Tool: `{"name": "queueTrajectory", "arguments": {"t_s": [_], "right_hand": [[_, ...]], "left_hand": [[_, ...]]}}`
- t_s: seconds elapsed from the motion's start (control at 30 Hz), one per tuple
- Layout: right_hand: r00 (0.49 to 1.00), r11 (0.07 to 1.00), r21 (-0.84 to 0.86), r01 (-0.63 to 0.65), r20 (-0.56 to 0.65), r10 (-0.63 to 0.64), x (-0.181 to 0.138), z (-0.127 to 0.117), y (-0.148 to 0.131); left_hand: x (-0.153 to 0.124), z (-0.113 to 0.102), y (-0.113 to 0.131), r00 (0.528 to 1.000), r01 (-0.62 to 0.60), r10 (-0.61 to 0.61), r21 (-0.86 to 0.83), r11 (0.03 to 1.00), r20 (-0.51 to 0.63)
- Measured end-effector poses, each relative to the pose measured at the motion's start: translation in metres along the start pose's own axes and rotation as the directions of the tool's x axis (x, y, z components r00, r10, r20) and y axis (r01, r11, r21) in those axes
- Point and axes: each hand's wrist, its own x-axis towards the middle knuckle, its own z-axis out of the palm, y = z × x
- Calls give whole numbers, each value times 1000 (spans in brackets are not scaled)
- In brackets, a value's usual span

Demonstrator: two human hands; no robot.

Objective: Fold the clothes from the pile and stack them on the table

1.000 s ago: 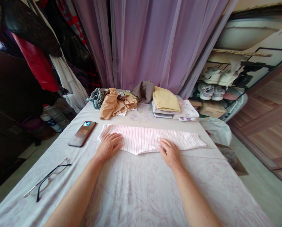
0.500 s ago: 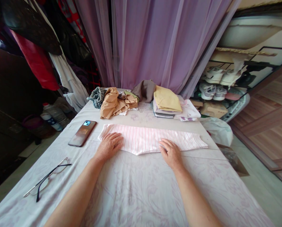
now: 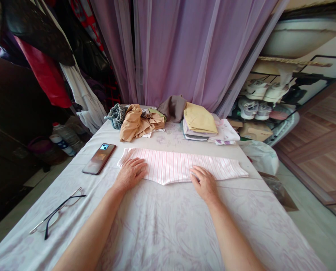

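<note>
A pair of pink-and-white striped pants lies flat across the table, folded lengthwise, with a blunt point at its near edge. My left hand rests palm down on the left part of the cloth, its fingers stretched out. Toward the right part, the fingers of my right hand lie on the near edge, slightly bent and holding nothing. Both palms are hidden from view.
A phone and eyeglasses lie at the left on the tablecloth. Crumpled clothes sit at the back left, beside a folded stack at the back right. Behind hangs a purple curtain; shoes stand on a right-hand rack.
</note>
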Motion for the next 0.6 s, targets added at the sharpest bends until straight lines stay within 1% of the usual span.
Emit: {"name": "queueTrajectory", "arguments": {"t_s": [0.17,0.6], "right_hand": [[1000,1000,0,6,-6,-6,0,1,1],[1000,1000,11,-5,0,5,-1,1,1]], "left_hand": [[0,-1,1,1000,-11,11,13,1000,-1],[-1,1,-1,1000,8,-8,-31,1000,-16]]}}
